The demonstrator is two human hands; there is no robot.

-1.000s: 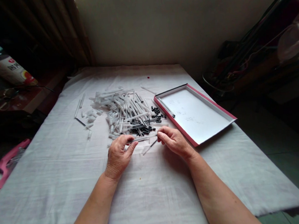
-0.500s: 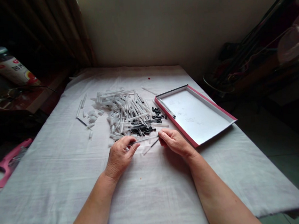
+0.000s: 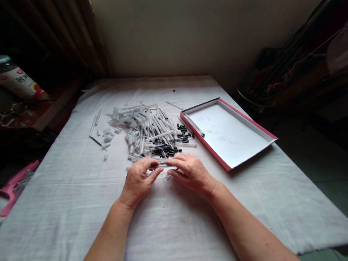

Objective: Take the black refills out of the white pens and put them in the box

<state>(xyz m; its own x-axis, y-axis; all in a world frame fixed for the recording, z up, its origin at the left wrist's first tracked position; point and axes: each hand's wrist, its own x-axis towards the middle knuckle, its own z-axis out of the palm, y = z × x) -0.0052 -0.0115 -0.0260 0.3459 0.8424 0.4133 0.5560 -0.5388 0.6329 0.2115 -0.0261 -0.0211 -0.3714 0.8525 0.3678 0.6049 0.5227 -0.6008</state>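
Observation:
My left hand [image 3: 140, 179] pinches one end of a slim clear pen barrel [image 3: 166, 165] with a dark refill line in it. At the other end my right hand [image 3: 193, 173] has its fingers and thumb closed around the same pen, low over the cloth. Just beyond both hands lies a heap of clear pen barrels [image 3: 158, 123], with translucent caps [image 3: 131, 144] along its left side. Small black plugs [image 3: 181, 128] and dark thin refills [image 3: 175, 140] lie at its right and near edges. The pen's ends are hidden by my fingers.
A shallow red-edged box lid [image 3: 238, 137] with a white inside stands to the right, a few pens [image 3: 194, 125] along its left wall. Loose barrels [image 3: 93, 126] lie left of the heap. Pink-handled scissors [image 3: 11, 189] and a labelled jar [image 3: 14, 77] are at far left.
My right hand has moved left along the pen toward my left hand, and its fist has opened into a thumb-and-finger grip. My left hand stays nearly in place.

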